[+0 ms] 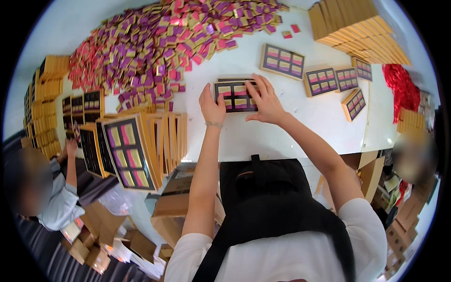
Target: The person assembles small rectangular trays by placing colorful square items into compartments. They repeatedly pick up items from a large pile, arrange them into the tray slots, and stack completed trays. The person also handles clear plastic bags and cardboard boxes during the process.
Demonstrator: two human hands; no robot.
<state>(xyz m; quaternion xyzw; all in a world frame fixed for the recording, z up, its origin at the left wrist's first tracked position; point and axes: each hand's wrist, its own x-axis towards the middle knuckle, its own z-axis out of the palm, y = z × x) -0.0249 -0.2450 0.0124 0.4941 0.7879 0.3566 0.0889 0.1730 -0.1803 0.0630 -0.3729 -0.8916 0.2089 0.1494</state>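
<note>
On the white table in front of me lies a shallow box (239,104) with a black divider and gold, pink and purple pieces in its compartments. My left hand (212,107) holds the box's left edge, the thumb over the rim and the fingers along the outside. Over the right end, my right hand (269,104) has its fingers spread, with the fingertips at the box's upper right compartments; the hand covers that part. The rim of another box (227,79) shows just behind the first.
A large heap of small wrapped pieces (155,42) spreads across the back left. Filled boxes (282,61) lie to the right, near tall stacked boxes (352,28). Leaning boxes (127,150) stand left. Another person's hand (71,146) is at the far left; red foil (401,89) hangs right.
</note>
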